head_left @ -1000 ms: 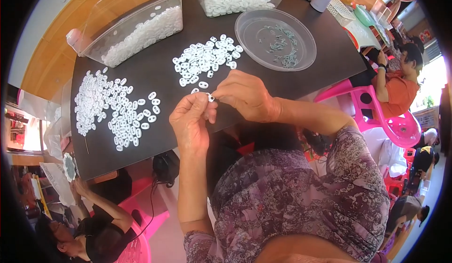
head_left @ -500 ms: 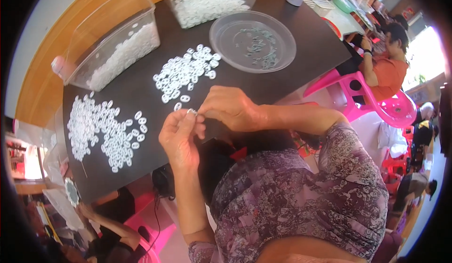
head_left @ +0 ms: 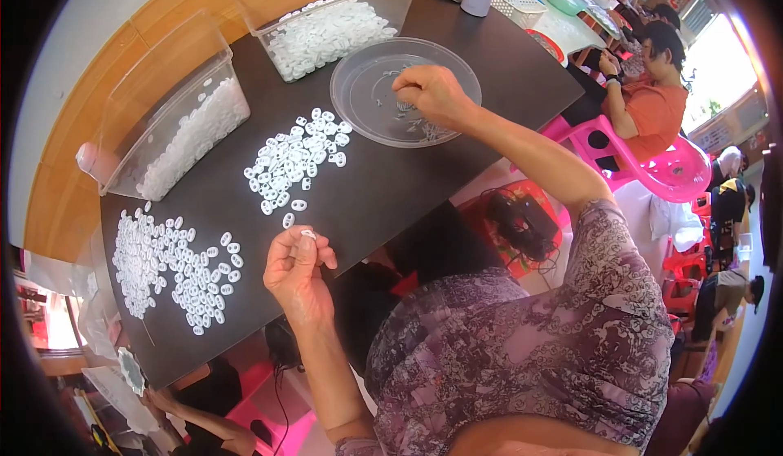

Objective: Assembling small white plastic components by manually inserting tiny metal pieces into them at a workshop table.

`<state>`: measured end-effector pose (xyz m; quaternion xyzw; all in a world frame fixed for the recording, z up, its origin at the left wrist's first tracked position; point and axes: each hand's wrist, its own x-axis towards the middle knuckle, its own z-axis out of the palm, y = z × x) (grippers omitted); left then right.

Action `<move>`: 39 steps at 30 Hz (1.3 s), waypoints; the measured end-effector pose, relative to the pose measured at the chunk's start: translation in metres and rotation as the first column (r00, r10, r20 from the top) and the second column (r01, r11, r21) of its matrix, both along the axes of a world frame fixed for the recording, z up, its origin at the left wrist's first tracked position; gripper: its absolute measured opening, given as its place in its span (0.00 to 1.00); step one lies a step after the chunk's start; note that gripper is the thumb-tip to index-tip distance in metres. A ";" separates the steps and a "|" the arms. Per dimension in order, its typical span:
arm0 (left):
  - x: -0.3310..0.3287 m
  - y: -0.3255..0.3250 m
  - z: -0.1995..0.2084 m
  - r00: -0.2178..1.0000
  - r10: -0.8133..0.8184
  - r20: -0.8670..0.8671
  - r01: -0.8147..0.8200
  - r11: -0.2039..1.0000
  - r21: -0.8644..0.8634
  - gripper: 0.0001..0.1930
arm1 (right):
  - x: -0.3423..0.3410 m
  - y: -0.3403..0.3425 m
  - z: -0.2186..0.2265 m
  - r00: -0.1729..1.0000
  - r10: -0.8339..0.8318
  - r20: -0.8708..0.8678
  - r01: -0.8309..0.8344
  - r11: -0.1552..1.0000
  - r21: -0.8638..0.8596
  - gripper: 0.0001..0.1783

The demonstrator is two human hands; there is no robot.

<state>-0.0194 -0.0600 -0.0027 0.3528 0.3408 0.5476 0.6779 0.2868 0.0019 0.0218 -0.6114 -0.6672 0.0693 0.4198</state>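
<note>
At the near edge of the dark brown flat table [head_left: 408,183], holds a small white plastic piece [head_left: 307,233], partly hidden by the thumb, in the left hand [head_left: 300,272]. Pinches with thumb against forefinger, other fingers loosely bent, likely to leave the upper end of the piece exposed and easy to see.

Farther off and to the right, holds the right hand [head_left: 436,97] low over a round, shallow, clear plastic tray [head_left: 357,101], with fingers drawn together above thin grey-green slivers [head_left: 431,133] of unclear material. Cannot tell whether grasping one or only hovering, with fingertips out of sight. Seems to rely on the raised rim for confining such tiny bits.

Just beyond the left hand, has a loose pile of white oval two-holed plastic pieces [head_left: 287,162], probably there for picking without a stretch. Farther left, has a broader spread of similar white ovals [head_left: 137,264], well apart from that pile, perhaps to avoid mixing the two. Along the far side, has two clear box-shaped plastic bins [head_left: 257,17] of white pieces, presumably set back to free the near surface.
</note>
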 end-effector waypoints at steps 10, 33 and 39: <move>0.001 -0.002 -0.003 0.999 -0.043 0.003 0.043 0.999 0.026 0.04 | -0.001 0.038 -0.030 0.911 0.094 0.401 -0.096 0.995 -0.015 0.03; -0.002 -0.005 -0.008 0.999 -0.032 -0.033 0.034 0.997 0.069 0.10 | -0.004 0.030 -0.020 0.900 0.130 0.415 -0.129 0.991 -0.030 0.06; 0.000 -0.006 -0.008 1.000 -0.010 -0.014 0.010 0.998 0.057 0.09 | -0.001 0.036 -0.023 0.874 0.189 0.448 -0.165 0.982 -0.092 0.02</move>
